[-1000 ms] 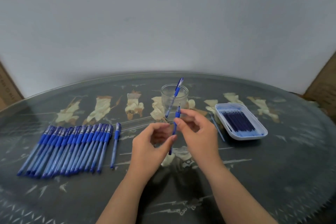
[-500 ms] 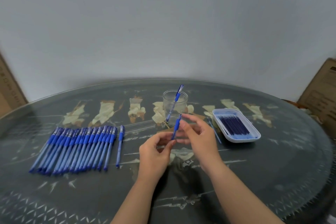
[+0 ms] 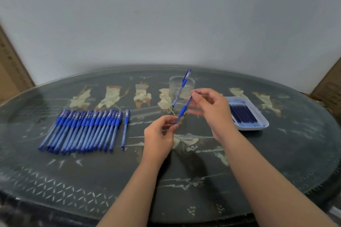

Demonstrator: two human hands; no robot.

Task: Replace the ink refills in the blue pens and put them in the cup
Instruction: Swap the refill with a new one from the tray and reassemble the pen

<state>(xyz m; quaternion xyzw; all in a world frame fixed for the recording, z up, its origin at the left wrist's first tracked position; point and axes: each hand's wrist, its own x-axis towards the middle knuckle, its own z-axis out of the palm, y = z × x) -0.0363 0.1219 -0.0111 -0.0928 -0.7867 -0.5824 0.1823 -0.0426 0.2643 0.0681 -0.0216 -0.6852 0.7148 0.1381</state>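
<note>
While both hands hold it, the pen [image 3: 183, 109] hangs tilted above the middle of the table [image 3: 276, 153], its blue grip section uppermost and its clear barrel running down to the left. The left hand [image 3: 159, 135] pinches the lower barrel between thumb and curled fingers. The right hand [image 3: 212, 106] has its thumb and forefinger closed on the pen's thin upper end, with the other fingers loosely bent; whether that thin end is the tip or a refill is too small to tell.

Just beyond the hands stands a clear cup [image 3: 175, 88] with a second pen [image 3: 185, 80] leaning in it, cap end up and over the far rim. To the right, near the right hand, a white tray [image 3: 249, 128] holds dark blue refills [image 3: 241, 114] laid side by side. To the left, a row [image 3: 83, 129] of blue pens lies packed together, and a lone pen [image 3: 125, 129] lies just beside its right end, apart from it. The dark table has pale inlaid figures under a glass top. Behind is a plain wall [image 3: 166, 14], with a cardboard box [image 3: 9, 72] at the left edge.
</note>
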